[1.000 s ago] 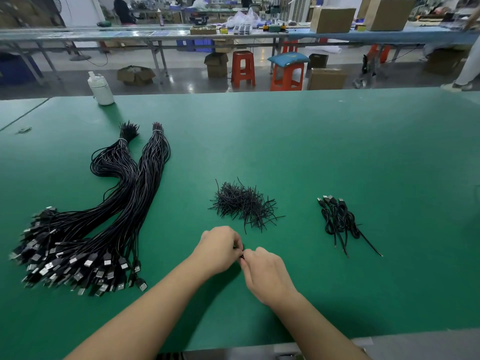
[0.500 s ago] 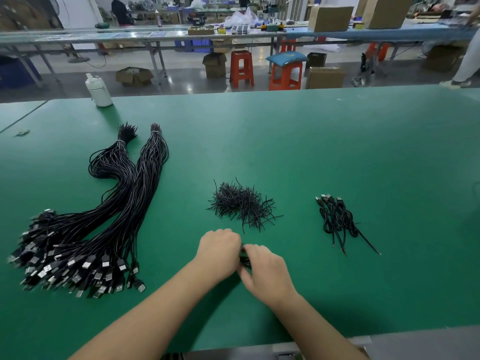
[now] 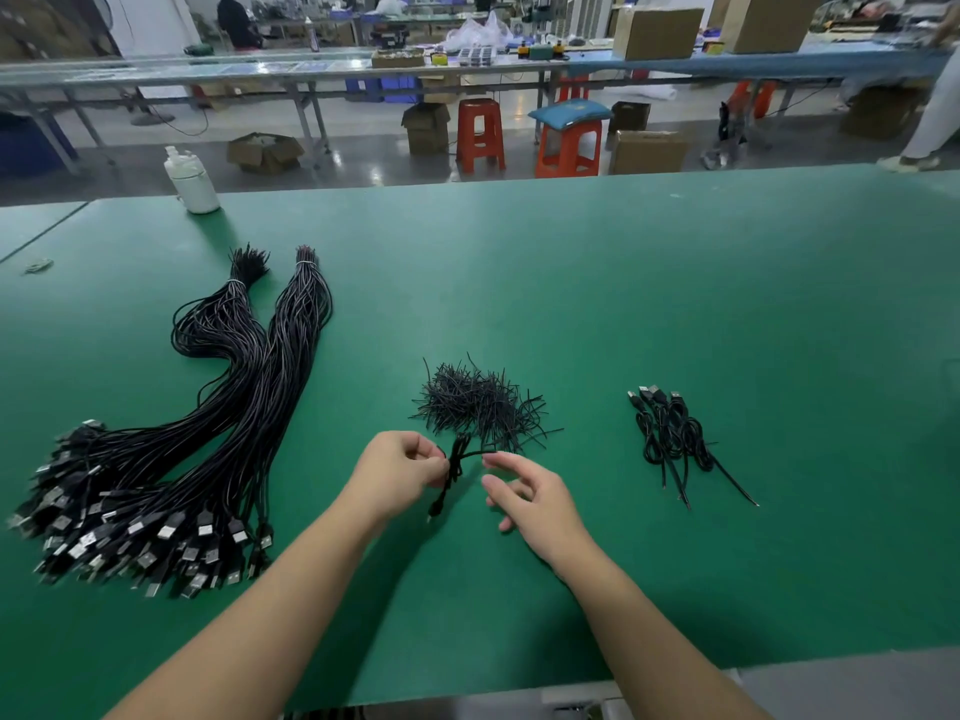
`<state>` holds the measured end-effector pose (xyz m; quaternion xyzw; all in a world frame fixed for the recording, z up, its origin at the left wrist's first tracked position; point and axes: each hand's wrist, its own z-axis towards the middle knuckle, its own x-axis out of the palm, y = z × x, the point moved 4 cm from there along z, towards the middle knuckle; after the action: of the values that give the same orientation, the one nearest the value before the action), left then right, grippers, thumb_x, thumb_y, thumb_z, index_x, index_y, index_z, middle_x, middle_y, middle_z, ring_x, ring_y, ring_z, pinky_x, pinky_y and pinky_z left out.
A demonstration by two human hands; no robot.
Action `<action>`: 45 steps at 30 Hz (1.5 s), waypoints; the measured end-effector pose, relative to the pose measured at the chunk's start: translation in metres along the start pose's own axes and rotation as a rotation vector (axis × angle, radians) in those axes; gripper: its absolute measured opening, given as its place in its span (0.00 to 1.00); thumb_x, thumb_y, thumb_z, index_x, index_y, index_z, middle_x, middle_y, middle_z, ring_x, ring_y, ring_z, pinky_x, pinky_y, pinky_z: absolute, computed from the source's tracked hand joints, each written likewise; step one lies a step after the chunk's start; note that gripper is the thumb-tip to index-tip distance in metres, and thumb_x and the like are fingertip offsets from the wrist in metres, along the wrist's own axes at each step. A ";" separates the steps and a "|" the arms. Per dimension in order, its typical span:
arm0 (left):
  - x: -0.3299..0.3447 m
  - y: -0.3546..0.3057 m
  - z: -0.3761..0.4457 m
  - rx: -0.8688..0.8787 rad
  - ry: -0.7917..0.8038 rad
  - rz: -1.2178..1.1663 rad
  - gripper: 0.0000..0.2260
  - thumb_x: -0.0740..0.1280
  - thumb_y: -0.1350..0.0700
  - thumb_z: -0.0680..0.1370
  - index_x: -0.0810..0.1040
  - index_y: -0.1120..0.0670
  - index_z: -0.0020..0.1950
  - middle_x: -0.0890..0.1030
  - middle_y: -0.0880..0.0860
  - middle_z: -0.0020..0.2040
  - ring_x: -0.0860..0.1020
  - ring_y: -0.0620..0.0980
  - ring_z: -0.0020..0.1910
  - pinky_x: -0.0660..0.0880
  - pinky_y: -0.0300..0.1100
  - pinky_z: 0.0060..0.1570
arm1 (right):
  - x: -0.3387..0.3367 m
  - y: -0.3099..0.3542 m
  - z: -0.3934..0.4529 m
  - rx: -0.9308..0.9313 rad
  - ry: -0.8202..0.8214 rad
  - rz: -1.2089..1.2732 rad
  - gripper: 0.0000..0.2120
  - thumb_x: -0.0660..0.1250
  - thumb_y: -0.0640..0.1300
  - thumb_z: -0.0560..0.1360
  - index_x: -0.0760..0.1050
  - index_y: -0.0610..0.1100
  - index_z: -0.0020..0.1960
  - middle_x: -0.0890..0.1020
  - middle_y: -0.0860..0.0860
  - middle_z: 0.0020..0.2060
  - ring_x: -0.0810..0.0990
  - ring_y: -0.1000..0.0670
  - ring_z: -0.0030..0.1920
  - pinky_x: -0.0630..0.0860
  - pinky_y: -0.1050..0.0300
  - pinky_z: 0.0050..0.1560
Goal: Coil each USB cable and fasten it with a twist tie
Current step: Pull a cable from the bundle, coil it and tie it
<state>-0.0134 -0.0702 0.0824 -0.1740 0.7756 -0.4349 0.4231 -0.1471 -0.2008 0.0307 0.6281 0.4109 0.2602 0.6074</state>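
Observation:
My left hand [image 3: 400, 472] pinches a small coiled black USB cable [image 3: 453, 472] just above the green table [image 3: 675, 314], its plug end hanging toward me. A black twist tie [image 3: 475, 453] sticks out from the coil to the right. My right hand [image 3: 530, 496] hovers beside it with its fingers spread and relaxed, the forefinger tip near the tie's free end. Behind the hands lies the heap of black twist ties [image 3: 480, 405]. Two big bundles of uncoiled black USB cables [image 3: 197, 433] lie at the left. A few coiled, tied cables [image 3: 672, 436] lie at the right.
A white plastic bottle [image 3: 191, 180] stands near the table's far left edge. A small scrap [image 3: 39, 266] lies at the far left. Beyond the table are orange stools [image 3: 480, 132], cardboard boxes and other workbenches.
The hands were pressed together over the coil. Now they have parted: the right hand has let go and opened, and the left hand holds the coil up with the tie sticking out.

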 end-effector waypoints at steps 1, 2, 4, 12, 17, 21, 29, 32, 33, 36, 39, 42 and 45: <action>0.004 -0.002 -0.003 0.002 0.026 -0.028 0.02 0.72 0.61 0.75 0.81 0.57 0.42 0.86 0.53 0.37 0.82 0.50 0.37 0.72 0.37 0.33 | 0.003 0.003 0.001 0.009 0.017 0.044 0.12 0.71 0.46 0.77 0.79 0.58 0.58 0.85 0.58 0.40 0.80 0.52 0.35 0.78 0.56 0.36; 0.008 -0.004 -0.006 0.007 0.053 -0.059 0.02 0.72 0.61 0.75 0.81 0.57 0.42 0.86 0.54 0.38 0.82 0.48 0.37 0.72 0.36 0.32 | 0.007 0.008 0.003 0.008 0.030 0.076 0.11 0.71 0.45 0.77 0.80 0.56 0.58 0.85 0.55 0.38 0.80 0.53 0.35 0.78 0.55 0.35; 0.013 -0.009 -0.012 0.028 0.092 -0.109 0.03 0.71 0.62 0.76 0.80 0.57 0.42 0.86 0.55 0.38 0.82 0.46 0.36 0.72 0.34 0.29 | 0.012 0.019 0.005 -0.018 0.022 0.112 0.08 0.71 0.42 0.77 0.81 0.50 0.55 0.83 0.51 0.35 0.79 0.55 0.34 0.75 0.56 0.32; 0.009 -0.022 -0.021 0.300 -0.005 0.238 0.07 0.70 0.56 0.76 0.75 0.48 0.40 0.80 0.49 0.35 0.72 0.41 0.30 0.70 0.35 0.34 | 0.008 0.040 0.007 0.001 -0.069 0.110 0.10 0.69 0.42 0.78 0.75 0.42 0.59 0.77 0.53 0.23 0.73 0.55 0.23 0.73 0.61 0.26; 0.010 -0.031 -0.037 0.667 -0.041 0.514 0.04 0.66 0.57 0.78 0.73 0.51 0.45 0.77 0.48 0.41 0.74 0.48 0.40 0.71 0.42 0.43 | 0.004 0.046 0.006 -0.026 -0.033 0.076 0.05 0.68 0.40 0.79 0.72 0.43 0.50 0.75 0.48 0.23 0.72 0.50 0.21 0.71 0.59 0.23; 0.006 -0.028 -0.040 0.716 -0.065 0.487 0.03 0.66 0.60 0.78 0.74 0.53 0.46 0.77 0.47 0.41 0.74 0.49 0.41 0.70 0.43 0.43 | 0.006 0.049 0.004 -0.010 0.089 0.176 0.04 0.64 0.36 0.81 0.78 0.39 0.52 0.78 0.44 0.31 0.77 0.51 0.27 0.79 0.57 0.30; -0.005 -0.015 -0.025 0.397 -0.014 0.133 0.08 0.68 0.58 0.77 0.75 0.47 0.40 0.80 0.50 0.35 0.74 0.48 0.33 0.74 0.47 0.39 | 0.011 0.054 -0.003 -0.092 0.189 0.129 0.15 0.69 0.31 0.76 0.80 0.50 0.53 0.79 0.55 0.34 0.73 0.58 0.28 0.72 0.66 0.32; -0.003 -0.020 -0.033 0.502 -0.052 0.130 0.10 0.69 0.59 0.77 0.73 0.46 0.40 0.77 0.46 0.34 0.72 0.43 0.33 0.69 0.36 0.36 | 0.007 0.057 -0.001 -0.127 0.022 0.042 0.09 0.72 0.42 0.76 0.81 0.56 0.43 0.74 0.54 0.36 0.68 0.58 0.30 0.65 0.65 0.33; -0.003 -0.024 -0.037 0.573 -0.072 0.179 0.09 0.68 0.59 0.77 0.72 0.47 0.41 0.77 0.45 0.35 0.73 0.44 0.35 0.69 0.34 0.37 | 0.006 0.057 -0.001 -0.124 0.008 0.026 0.07 0.72 0.44 0.77 0.80 0.54 0.42 0.74 0.57 0.34 0.68 0.60 0.29 0.64 0.66 0.33; 0.001 -0.033 -0.048 0.796 -0.114 0.346 0.05 0.67 0.62 0.78 0.73 0.53 0.45 0.75 0.46 0.40 0.72 0.45 0.40 0.69 0.38 0.42 | 0.008 0.052 -0.003 -0.007 0.081 0.124 0.12 0.66 0.47 0.80 0.81 0.40 0.43 0.67 0.55 0.23 0.61 0.57 0.24 0.57 0.63 0.26; 0.007 -0.037 -0.054 0.984 -0.154 0.585 0.04 0.67 0.65 0.77 0.76 0.58 0.46 0.74 0.52 0.41 0.72 0.53 0.41 0.69 0.44 0.43 | 0.010 0.050 -0.005 0.120 0.107 0.236 0.15 0.65 0.46 0.82 0.76 0.32 0.53 0.67 0.47 0.25 0.57 0.53 0.23 0.52 0.60 0.24; 0.013 -0.033 -0.054 1.034 -0.146 0.684 0.05 0.69 0.67 0.75 0.77 0.58 0.46 0.75 0.53 0.41 0.73 0.54 0.40 0.69 0.45 0.43 | 0.010 0.051 -0.008 0.144 0.099 0.259 0.09 0.66 0.45 0.81 0.71 0.44 0.58 0.81 0.45 0.30 0.60 0.53 0.22 0.55 0.63 0.21; 0.010 -0.028 -0.050 0.862 -0.087 0.466 0.05 0.67 0.64 0.77 0.75 0.55 0.46 0.75 0.49 0.42 0.73 0.49 0.41 0.70 0.41 0.44 | 0.012 0.051 -0.008 0.078 0.111 0.270 0.03 0.61 0.42 0.83 0.71 0.43 0.55 0.81 0.44 0.33 0.62 0.53 0.21 0.58 0.62 0.21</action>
<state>-0.0620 -0.0656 0.1132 0.1772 0.5247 -0.6025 0.5747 -0.1375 -0.1823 0.0796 0.6856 0.3654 0.3577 0.5182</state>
